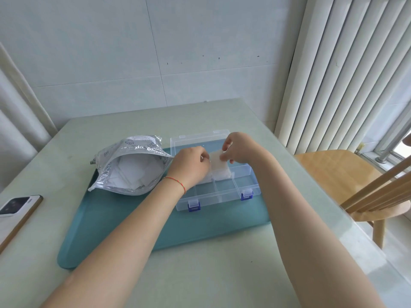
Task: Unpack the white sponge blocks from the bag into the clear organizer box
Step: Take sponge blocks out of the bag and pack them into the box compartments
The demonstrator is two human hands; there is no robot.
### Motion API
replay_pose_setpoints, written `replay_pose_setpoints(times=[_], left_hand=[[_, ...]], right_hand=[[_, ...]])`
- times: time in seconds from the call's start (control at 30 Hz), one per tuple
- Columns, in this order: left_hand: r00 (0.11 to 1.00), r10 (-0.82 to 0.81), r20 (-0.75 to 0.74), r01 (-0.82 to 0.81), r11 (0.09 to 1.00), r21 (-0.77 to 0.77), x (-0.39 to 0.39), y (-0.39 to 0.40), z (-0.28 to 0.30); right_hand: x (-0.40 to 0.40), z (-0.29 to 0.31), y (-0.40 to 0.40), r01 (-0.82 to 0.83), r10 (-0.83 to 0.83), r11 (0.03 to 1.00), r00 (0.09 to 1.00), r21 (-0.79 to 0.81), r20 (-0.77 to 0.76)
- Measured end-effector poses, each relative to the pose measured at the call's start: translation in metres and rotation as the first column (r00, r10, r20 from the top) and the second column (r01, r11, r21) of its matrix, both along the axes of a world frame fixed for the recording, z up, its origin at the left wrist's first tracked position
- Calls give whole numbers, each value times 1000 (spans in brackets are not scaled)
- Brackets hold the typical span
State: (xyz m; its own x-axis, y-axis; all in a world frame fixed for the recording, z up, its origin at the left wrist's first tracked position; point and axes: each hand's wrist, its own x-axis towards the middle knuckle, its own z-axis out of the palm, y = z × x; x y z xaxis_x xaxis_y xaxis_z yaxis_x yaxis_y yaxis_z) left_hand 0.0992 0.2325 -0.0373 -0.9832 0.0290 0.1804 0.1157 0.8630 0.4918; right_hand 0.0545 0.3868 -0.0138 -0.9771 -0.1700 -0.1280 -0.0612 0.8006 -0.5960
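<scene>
The clear organizer box [249, 187] lies open on a teal mat, with blue latches at its front and thin dividers inside. A white sponge block [216, 162] is held upright over the box's middle compartments. My left hand [191, 165] grips its left edge and my right hand [239, 148] pinches its top right corner. More white sponge [220, 175] sits in the box just below it. Left of the box lies the silver foil bag [131, 165], mouth open toward me, with several white blocks inside.
The teal mat [138, 223] lies on a pale green table [200, 281]. A phone [15, 206] lies at the table's left edge. A wooden chair [347, 174] stands to the right, by vertical blinds. A tiled wall is behind.
</scene>
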Motion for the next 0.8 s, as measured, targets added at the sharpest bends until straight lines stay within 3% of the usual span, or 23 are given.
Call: replay_pose_setpoints(times=[0.27, 0.47, 0.53, 0.6, 0.67, 0.8], left_hand=[[978, -166, 123, 190, 956, -222, -2, 4, -2], [963, -175, 204, 217, 955, -205, -4, 4, -7], [957, -194, 214, 233, 957, -175, 0, 1, -3], [965, -207, 163, 229, 965, -129, 11, -6, 2], [987, -160, 12, 160, 982, -98, 27, -24, 6], [950, 24, -312, -16, 999, 30, 59, -65, 2]], right_hand=[[1, -5, -6, -70, 80, 988, 995, 136, -66], [-1, -12, -9, -125, 156, 951, 984, 284, -88], [-1, -6, -9, -105, 145, 958, 980, 266, -134], [4, 8, -13, -92, 140, 976, 960, 196, -244], [18, 24, -28, -148, 181, 981, 935, 128, -305], [55, 41, -70, -301, 320, 946, 925, 119, -206]])
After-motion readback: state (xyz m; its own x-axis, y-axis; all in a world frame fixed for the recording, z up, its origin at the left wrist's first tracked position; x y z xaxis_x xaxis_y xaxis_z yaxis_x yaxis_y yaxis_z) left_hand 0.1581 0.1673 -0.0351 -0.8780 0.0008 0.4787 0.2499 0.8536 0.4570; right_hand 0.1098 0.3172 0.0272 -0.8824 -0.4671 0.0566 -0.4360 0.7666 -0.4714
